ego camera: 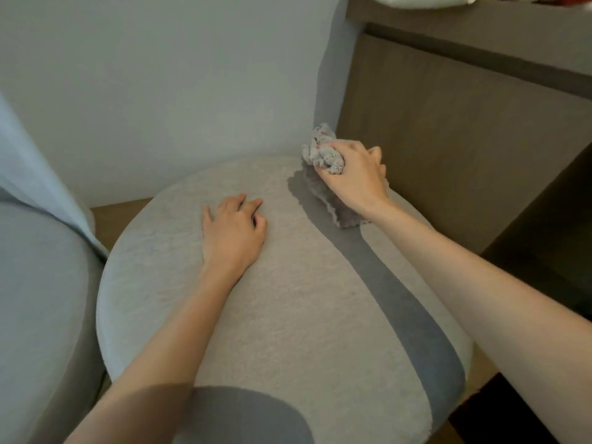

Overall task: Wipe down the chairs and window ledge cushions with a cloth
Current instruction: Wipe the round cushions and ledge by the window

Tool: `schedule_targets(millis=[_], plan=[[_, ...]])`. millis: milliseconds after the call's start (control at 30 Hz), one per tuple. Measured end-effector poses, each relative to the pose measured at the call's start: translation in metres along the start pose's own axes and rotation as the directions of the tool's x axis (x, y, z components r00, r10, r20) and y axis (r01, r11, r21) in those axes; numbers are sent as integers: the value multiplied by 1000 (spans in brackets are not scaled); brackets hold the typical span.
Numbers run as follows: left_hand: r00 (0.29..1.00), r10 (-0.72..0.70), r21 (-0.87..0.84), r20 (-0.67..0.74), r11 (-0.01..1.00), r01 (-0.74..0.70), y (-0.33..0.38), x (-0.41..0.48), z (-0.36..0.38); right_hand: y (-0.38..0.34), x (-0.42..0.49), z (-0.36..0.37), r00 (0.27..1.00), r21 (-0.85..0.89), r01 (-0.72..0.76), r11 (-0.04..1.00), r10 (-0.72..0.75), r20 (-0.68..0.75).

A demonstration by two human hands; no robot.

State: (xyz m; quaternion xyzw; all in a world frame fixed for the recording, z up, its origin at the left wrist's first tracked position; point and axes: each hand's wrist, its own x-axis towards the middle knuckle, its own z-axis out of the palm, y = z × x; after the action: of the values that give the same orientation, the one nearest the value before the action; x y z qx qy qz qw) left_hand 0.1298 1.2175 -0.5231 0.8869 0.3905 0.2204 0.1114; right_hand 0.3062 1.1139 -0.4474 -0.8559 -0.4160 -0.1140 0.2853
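The right hand is gripping a bunched grey cloth against the chair seat; the left hand is resting flat beside it, fingers relaxed.

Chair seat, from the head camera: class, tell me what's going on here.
A person is wiping the light grey chair seat. Their right hand grips a crumpled grey cloth at the seat's far right edge, by the backrest. Their left hand rests near the seat's middle. A second chair stands at the left.
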Motion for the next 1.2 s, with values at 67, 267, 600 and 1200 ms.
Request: schedule_targets(millis=[67, 267, 600, 1200], plan=[[999, -7, -15, -32, 1000, 7, -2, 2, 4, -4, 31, 23, 998, -35, 6, 999, -3, 61], [997, -1, 1, -72, 1000, 1, -4, 8, 6, 3, 56, 88, 906, -192, 72, 979, 16, 422], [998, -1, -26, -68, 1000, 0, -5, 11, 2, 18, 40, 78, 945, -228, 111, 967, -32, 325], [992, 1, 55, 128, 998, -8, 10, -21, -8, 7, -147, -44, 954, 21, -2, 1000, -4, 299]])
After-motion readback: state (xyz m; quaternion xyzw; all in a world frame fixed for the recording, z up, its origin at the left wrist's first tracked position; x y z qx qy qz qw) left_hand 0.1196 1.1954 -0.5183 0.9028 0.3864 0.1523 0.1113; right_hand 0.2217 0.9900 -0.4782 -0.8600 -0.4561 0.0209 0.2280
